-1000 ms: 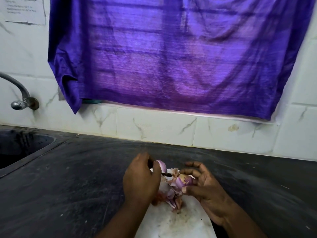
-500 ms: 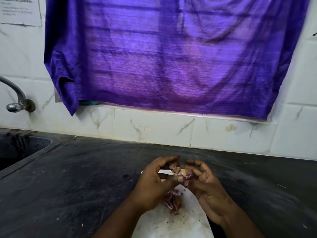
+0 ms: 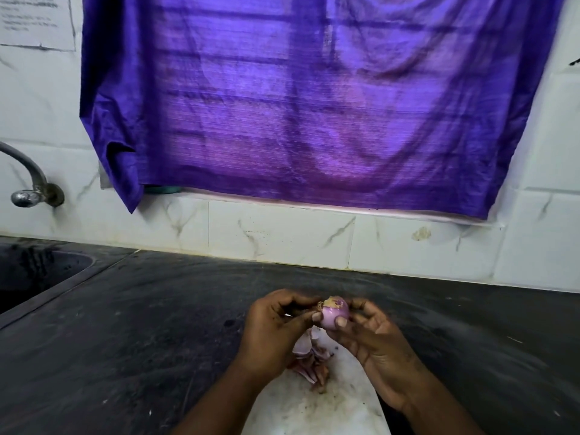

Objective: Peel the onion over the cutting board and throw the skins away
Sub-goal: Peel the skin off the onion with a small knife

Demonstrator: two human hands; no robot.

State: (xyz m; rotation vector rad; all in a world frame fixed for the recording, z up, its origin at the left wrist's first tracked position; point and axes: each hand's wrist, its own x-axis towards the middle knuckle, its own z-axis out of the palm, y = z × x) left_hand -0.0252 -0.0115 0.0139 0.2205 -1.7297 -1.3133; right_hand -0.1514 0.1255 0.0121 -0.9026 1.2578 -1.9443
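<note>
I see a dark stone counter (image 3: 141,324) with a white cutting board (image 3: 314,409) under my hands, white tiles behind, a purple curtain (image 3: 314,105), a tap (image 3: 28,186) and sink (image 3: 34,271) far left. The paper notice (image 3: 34,20) is too blurred to read. My right hand (image 3: 376,343) clamps the onion (image 3: 335,312) in its fingertips; my left hand (image 3: 276,328) pinches skin at its left edge. Loose skins (image 3: 309,361) lie below the fingers.

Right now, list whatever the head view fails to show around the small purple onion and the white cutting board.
- Near end of the white cutting board: cut off by the bottom edge.
- Far side of the small purple onion: hidden by right hand fingers.
- Pile of peeled skins: partly behind left hand.
- Wall notice: print too small.
- Any bin: not in view.
</note>
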